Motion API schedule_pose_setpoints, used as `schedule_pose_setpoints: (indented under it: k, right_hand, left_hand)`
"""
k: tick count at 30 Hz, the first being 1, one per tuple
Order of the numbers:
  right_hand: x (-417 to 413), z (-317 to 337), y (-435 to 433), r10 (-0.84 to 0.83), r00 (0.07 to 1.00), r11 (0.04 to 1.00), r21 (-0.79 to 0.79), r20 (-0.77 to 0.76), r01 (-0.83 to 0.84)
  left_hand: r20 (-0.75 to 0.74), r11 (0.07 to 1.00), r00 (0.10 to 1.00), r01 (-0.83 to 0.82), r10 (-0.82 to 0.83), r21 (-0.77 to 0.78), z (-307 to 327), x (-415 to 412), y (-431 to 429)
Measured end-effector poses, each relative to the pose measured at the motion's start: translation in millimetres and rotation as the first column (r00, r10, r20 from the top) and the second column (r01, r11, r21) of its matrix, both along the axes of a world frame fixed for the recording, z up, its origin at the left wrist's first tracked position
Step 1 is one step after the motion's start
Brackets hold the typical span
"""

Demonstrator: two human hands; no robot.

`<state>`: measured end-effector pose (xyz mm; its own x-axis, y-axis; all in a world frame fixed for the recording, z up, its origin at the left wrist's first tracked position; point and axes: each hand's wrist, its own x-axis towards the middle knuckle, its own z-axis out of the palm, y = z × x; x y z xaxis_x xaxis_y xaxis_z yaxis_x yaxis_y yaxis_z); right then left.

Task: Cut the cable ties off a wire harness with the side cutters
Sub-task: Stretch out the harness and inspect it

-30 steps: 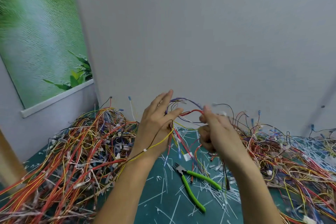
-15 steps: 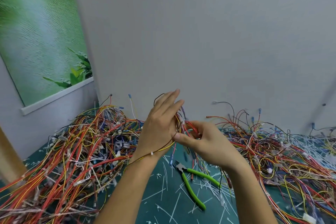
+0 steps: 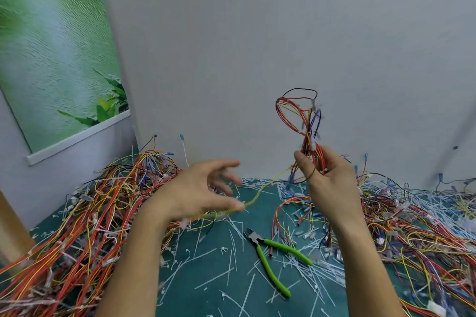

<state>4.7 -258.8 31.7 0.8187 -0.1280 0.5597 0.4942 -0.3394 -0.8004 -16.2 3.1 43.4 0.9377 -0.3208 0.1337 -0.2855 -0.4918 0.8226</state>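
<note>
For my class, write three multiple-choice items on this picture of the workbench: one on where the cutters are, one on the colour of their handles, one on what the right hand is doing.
1. Where are the side cutters?
A. In the left hand
B. Lying on the green mat between the two forearms
C. Hanging on the wall

2. What colour are the cutter handles?
A. Bright green
B. Red
C. Black

3. What is the state of the right hand?
A. Empty and flat on the mat
B. Gripping the cutters
C. Closed on a wire bundle held up in the air

Answers:
1 B: the cutters rest on the mat among cut white ties, touched by neither hand.
2 A: both handles are bright green.
3 C: the right hand grips the wire bundle, whose loops stand above it; the left hand is spread open, with a yellow wire by its thumb.
</note>
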Motion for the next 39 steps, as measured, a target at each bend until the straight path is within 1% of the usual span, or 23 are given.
schedule_pose_setpoints:
  k: [1,2,3,5,8,10,13,14,16,18,20,22,24,26,28,31,32,34,35,36,37,38,39]
  right_hand:
    - [1,-1,0,-0.015,1.0,1.0,-0.005,0.0,0.015]
    - [1,-1,0,-0.026,1.0,1.0,-0.012,0.007,0.026]
    - [1,-1,1,-0.036,0.999,0.999,-0.019,0.018,0.036]
    - [1,0,4,-0.038,0.998,0.999,-0.033,0.041,0.039]
    - [0,-2,9,0.003,0.998,0.999,-0.049,0.061,0.0]
    - [-1,-4,14,0.047,0.995,0.997,-0.072,0.087,-0.041]
    - [-5,-7,25,0.132,0.985,0.979,-0.171,0.113,-0.111]
    - [-7,-7,29,0.17,0.979,0.966,-0.214,0.114,-0.143]
    - [-9,-8,35,0.226,0.967,0.938,-0.293,0.119,-0.183]
    - [-11,-7,38,0.251,0.96,0.918,-0.343,0.122,-0.197]
    - [-13,-6,38,0.292,0.954,0.915,-0.31,0.065,-0.259]
    - [-15,-3,32,0.348,0.937,0.914,-0.215,-0.024,-0.345]
    - [-16,1,23,0.384,0.922,0.913,-0.129,-0.059,-0.388]
    - [-15,4,14,0.39,0.92,0.919,-0.044,-0.049,-0.392]
    - [-14,7,6,0.37,0.928,0.929,-0.014,-0.035,-0.37]
    - [-11,5,-3,0.283,0.958,0.958,-0.041,-0.045,-0.285]
    - [-11,5,-4,0.244,0.969,0.967,-0.058,-0.041,-0.246]
    - [-9,3,-7,0.178,0.984,0.981,-0.087,0.018,-0.176]
    - [-9,3,-7,0.143,0.987,0.986,-0.098,0.07,-0.136]
    - [-8,2,-8,0.099,0.988,0.991,-0.103,0.118,-0.087]
    - [-6,2,-8,0.046,0.986,0.994,-0.102,0.158,-0.03]
    - [-5,1,-9,-0.01,0.983,0.995,-0.096,0.182,0.028]
    - [-3,0,-10,-0.063,0.979,0.993,-0.085,0.196,0.081]
  left_hand:
    - [-0.133,0.995,0.986,0.099,-0.099,-0.007,-1,-2,-1]
    - [-0.218,0.983,0.959,0.177,-0.183,-0.045,-3,-4,-4]
    - [-0.253,0.969,0.935,0.23,-0.247,-0.094,-3,-6,-9]
    - [-0.216,0.945,0.926,0.273,-0.308,-0.178,-1,-8,-19]
    - [-0.048,0.93,0.951,0.287,-0.305,-0.229,2,-10,-35]
    - [0.031,0.921,0.968,0.245,-0.247,-0.303,1,-10,-45]
    - [0.117,0.878,0.992,0.088,-0.037,-0.47,1,-6,-56]
    - [0.154,0.842,0.987,0.05,0.039,-0.537,1,-4,-58]
    - [0.247,0.761,0.956,0.04,0.16,-0.648,3,-1,-57]
    - [0.317,0.73,0.92,0.052,0.231,-0.682,5,0,-52]
    - [0.345,0.74,0.91,0.066,0.231,-0.67,5,0,-45]
    - [0.349,0.763,0.912,0.064,0.217,-0.643,7,0,-38]
    - [0.376,0.834,0.894,0.004,0.245,-0.552,7,1,-29]
    - [0.443,0.909,0.849,-0.096,0.287,-0.405,6,2,-18]
    - [0.59,0.947,0.741,-0.225,0.32,-0.23,5,2,-9]
    - [0.799,0.941,0.554,-0.334,0.233,-0.042,4,5,-4]
    - [0.838,0.937,0.502,-0.349,0.212,-0.028,4,5,-4]
    - [0.871,0.931,0.433,-0.358,0.233,-0.071,5,5,-7]
    - [0.853,0.93,0.44,-0.342,0.282,-0.132,5,4,-9]
    - [0.796,0.932,0.5,-0.289,0.341,-0.217,4,2,-12]
    - [0.701,0.924,0.604,-0.204,0.379,-0.324,5,0,-15]
    - [0.594,0.894,0.712,-0.107,0.374,-0.435,6,-2,-17]
    - [0.504,0.846,0.794,-0.025,0.341,-0.533,8,-4,-20]
